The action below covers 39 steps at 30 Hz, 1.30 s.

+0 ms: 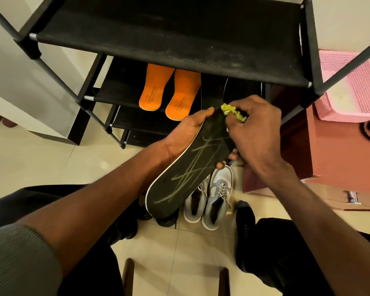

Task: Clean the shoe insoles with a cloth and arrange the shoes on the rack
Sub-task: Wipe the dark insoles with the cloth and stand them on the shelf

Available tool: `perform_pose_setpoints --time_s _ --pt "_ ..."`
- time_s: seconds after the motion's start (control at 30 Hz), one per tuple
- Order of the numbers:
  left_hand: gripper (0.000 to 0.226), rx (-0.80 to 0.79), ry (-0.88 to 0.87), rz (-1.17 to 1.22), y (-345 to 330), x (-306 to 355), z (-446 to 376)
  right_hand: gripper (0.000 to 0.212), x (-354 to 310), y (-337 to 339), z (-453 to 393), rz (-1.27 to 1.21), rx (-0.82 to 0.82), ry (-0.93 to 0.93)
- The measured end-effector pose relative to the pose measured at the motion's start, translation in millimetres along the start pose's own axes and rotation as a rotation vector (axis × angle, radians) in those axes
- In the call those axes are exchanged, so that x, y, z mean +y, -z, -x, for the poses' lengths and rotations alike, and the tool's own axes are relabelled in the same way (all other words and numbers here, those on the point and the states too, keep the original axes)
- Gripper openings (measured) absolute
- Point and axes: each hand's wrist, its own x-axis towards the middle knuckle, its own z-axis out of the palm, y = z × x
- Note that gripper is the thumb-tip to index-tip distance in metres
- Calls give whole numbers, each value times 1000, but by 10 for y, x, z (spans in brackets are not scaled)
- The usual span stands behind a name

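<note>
On my feed I see two bare forearms, and the left arm carries a grey, finely ribbed sleeve (19, 259) pushed up toward the elbow. Black trousers (291, 253) cover both legs. A dark sock (245, 221) with small pale lettering across it covers the foot on the right side, with no shoe over it.

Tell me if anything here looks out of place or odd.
Two orange foam insoles lie loose on a lower shelf of the black fabric shoe rack, heels overhanging its front edge, no shoes around them. The rack's top shelf looks dusty. Otherwise normal: the left hand holds a black insole, the right hand rubs it with a yellow-green cloth.
</note>
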Motion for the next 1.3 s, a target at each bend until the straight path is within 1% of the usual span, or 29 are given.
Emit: perform_pose_setpoints --time_s 0.1,0.17,0.2,0.27,0.33,0.37,0.4,0.47,0.53,0.57,0.63,0.7,0.77,0.83,0.9,0.97,1.0,1.07,1.13,1.17,1.2,1.23,1.3 --pt "43 79 -27 36 34 -5 -7 20 -157 -41 171 -146 -167 180" --pt "45 133 -58 50 62 -3 -44 19 -200 -37 178 -181 -208 267" --pt "43 129 -65 40 58 3 -59 18 -173 -31 129 -156 -180 257" --pt "43 45 -32 34 34 4 -78 20 -57 -3 1 -44 -50 156" --pt "54 -37 22 24 5 -22 -63 22 40 29 -67 39 50 18" --pt "58 -59 28 5 10 -40 -60 22 51 25 -58 49 54 -14" --pt "56 -65 19 -13 13 -51 -58 22 25 12 -18 31 29 -10" --pt "49 -6 -34 6 27 -39 -52 22 -84 -35 105 -89 -70 76" --pt "59 85 -107 38 45 -3 -68 21 -183 -56 187 -215 -149 160" --pt "65 90 -134 34 57 14 -68 20 -192 -63 179 -237 -157 170" --pt "62 12 -136 18 50 41 -63 21 -150 -53 88 -162 -68 139" --pt "58 -102 -62 -33 41 23 -53 22 -52 -1 -8 -40 51 18" --pt "60 -123 -18 -79 28 -32 -66 23 17 41 -44 44 122 -76" --pt "53 -82 -31 -33 15 -77 -89 23 8 9 5 53 96 -57" --pt "42 20 -75 83 32 -110 -109 21 -90 -60 100 -49 -21 42" --pt "37 122 -135 145 102 -146 -160 20 -180 -94 163 -128 -136 144" --pt "36 139 -152 145 111 -149 -166 21 -190 -89 157 -127 -155 167" --pt "38 99 -146 102 79 -131 -152 22 -128 -56 71 -38 -90 129" --pt "46 46 -109 32 44 -117 -130 24 -9 5 -30 97 29 15" --pt "49 29 -82 3 15 -119 -103 25 32 28 -51 137 62 -36" --pt "52 16 -60 -16 -1 -124 -84 25 48 37 -50 143 68 -59" --pt "52 10 -52 -20 -12 -133 -71 25 30 28 -15 115 47 -45" --pt "53 47 -69 37 21 -151 -75 22 -96 -22 101 -1 -54 56"
